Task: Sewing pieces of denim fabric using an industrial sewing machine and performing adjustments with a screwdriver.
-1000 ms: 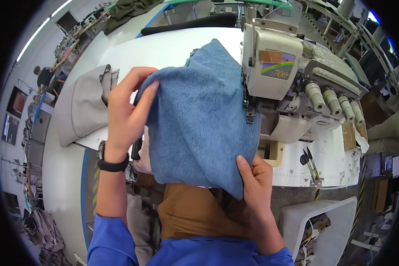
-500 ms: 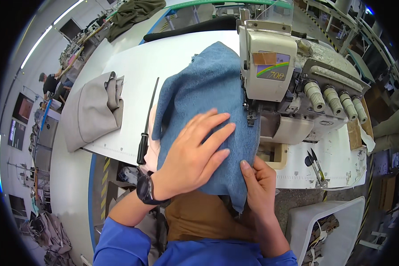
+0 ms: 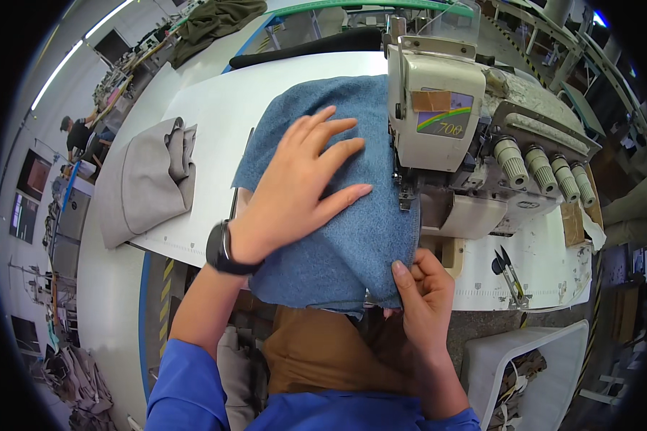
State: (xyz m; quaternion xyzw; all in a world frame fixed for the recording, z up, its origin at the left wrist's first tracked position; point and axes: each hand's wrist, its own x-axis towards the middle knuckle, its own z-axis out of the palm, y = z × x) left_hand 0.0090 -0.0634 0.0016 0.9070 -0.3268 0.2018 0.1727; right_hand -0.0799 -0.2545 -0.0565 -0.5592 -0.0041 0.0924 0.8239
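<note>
On sewing machine (image 3: 435, 68), printed label (image 3: 441, 123), left hand (image 3: 300, 176) on blue cloth (image 3: 352, 248)

A white table (image 3: 216, 144) is bearing everything. Denim (image 3: 356, 241) is lying across its middle and reaching the near edge; pink cloth (image 3: 244, 197) is peeping out beneath the left side. A folded grey cloth (image 3: 147, 183) is resting at left, well apart. At right a sewing machine (image 3: 442, 108) is standing, with snips (image 3: 508, 276) lying near the front edge.
</note>
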